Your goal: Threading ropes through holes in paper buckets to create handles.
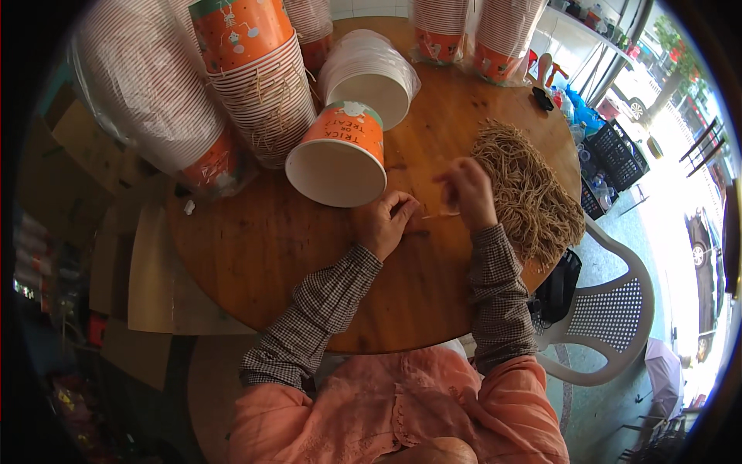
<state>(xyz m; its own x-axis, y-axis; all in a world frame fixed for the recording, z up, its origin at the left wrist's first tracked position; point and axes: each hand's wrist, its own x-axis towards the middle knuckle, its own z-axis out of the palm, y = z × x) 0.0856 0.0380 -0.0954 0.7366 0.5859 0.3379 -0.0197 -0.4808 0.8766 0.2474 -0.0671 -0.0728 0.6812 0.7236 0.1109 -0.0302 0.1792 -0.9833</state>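
Observation:
A paper bucket (336, 172), orange and green outside and white inside, lies on its side with its mouth toward me. Just below its rim is my left hand (383, 223), thumb and fingertips pinched together; what they hold is too small to make out. To the right, my right hand (470, 193) is raised over the table with curled fingers, slightly blurred. A thin pale strand of twine (440, 215) shows at its fingertips. Beside that hand lies a big heap of tan twine strands (529, 193).
Tall stacks of nested buckets stand at left, one wrapped in plastic (147, 93), another with twine strands on its side (267, 100). More wrapped stacks (440, 31) line the far edge of the round wooden table (402, 309). A white plastic chair (607, 313) stands right.

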